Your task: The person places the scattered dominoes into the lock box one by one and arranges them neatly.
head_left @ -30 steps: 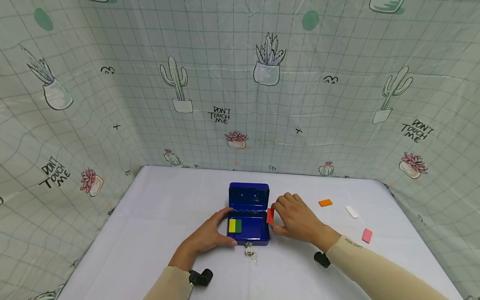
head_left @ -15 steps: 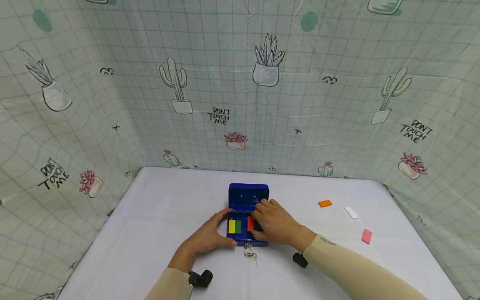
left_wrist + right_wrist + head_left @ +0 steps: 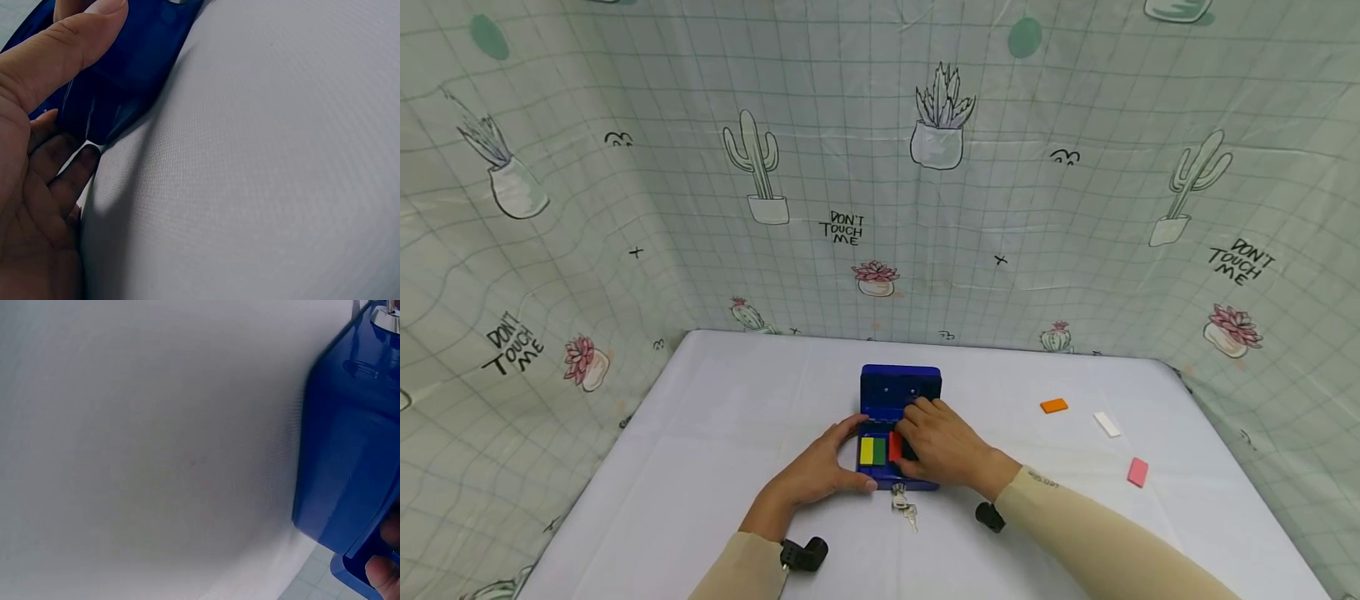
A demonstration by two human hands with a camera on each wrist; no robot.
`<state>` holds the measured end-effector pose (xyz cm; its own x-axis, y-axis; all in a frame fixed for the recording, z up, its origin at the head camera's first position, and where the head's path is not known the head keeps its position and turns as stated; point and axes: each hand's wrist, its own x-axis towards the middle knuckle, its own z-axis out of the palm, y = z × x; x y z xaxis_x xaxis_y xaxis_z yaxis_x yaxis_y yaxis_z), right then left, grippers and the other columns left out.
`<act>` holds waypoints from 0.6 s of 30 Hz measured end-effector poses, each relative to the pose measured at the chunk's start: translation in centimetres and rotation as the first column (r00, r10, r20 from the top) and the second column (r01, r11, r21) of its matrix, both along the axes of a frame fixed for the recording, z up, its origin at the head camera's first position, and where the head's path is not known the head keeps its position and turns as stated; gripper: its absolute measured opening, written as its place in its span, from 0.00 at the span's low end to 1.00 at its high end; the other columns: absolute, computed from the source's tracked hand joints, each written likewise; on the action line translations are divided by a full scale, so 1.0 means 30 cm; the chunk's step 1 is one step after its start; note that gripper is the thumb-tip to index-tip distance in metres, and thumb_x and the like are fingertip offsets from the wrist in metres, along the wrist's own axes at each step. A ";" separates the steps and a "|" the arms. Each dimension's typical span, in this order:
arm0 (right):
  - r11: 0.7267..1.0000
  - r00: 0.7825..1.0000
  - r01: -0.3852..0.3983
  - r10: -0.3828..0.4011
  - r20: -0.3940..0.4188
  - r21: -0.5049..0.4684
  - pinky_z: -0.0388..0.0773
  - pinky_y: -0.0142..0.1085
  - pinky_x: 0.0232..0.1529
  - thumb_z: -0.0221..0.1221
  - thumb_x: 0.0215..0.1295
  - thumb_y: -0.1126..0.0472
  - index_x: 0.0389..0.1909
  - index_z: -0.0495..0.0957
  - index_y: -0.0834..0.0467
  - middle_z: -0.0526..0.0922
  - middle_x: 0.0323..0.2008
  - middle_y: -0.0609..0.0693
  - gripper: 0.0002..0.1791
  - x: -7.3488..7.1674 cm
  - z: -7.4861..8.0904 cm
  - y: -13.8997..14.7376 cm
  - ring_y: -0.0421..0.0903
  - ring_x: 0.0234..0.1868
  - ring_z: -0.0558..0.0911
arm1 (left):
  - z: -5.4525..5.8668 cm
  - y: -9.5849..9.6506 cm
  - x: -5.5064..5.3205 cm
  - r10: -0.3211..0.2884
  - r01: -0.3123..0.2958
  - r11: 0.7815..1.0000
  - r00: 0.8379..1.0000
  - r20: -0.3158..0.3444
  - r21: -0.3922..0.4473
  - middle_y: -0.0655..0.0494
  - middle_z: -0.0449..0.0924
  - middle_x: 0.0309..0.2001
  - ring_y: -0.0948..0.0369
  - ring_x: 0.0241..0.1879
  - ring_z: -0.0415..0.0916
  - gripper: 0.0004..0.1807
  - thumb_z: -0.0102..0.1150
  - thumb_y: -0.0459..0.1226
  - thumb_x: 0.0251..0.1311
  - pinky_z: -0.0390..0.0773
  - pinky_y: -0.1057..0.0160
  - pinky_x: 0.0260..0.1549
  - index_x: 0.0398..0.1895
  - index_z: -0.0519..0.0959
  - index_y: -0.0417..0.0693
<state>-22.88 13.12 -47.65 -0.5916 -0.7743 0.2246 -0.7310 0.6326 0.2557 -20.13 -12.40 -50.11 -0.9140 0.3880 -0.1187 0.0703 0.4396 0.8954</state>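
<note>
A blue metal cash box (image 3: pixel 883 484) stands on the white table with its lid (image 3: pixel 898 385) raised. Inside, at the left, a yellow block (image 3: pixel 867 451) and a green block (image 3: pixel 879 452) lie side by side. My right hand (image 3: pixel 943 446) reaches into the box and pinches a red block (image 3: pixel 895 447) just right of the green one; the hand covers the box's right part. Thumb and fingers of my left hand (image 3: pixel 820 467) span the box's left side and grip it, and the left wrist view shows the thumb (image 3: pixel 69 47) over the blue wall.
Keys (image 3: pixel 906 508) hang from the lock at the box's front. On the table's right lie an orange block (image 3: pixel 1054 406), a white block (image 3: pixel 1107 424) and a pink block (image 3: pixel 1138 472). A patterned cloth (image 3: pixel 880 167) rises behind the table.
My right hand has carried the red block from beside the box's right edge leftward into it, close to the green block. The left hand has stayed at the box.
</note>
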 end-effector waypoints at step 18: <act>0.998 1.000 -0.002 0.001 0.017 0.064 0.67 0.38 0.41 0.65 0.67 0.33 0.48 0.87 0.53 0.81 0.38 0.45 0.28 0.000 -0.003 -0.019 0.46 0.43 0.73 | -0.002 0.007 -0.003 0.007 -0.007 1.000 1.000 0.007 -0.007 0.44 0.58 0.82 0.40 0.82 0.52 0.58 0.85 0.46 0.49 0.52 0.30 0.77 0.83 0.60 0.60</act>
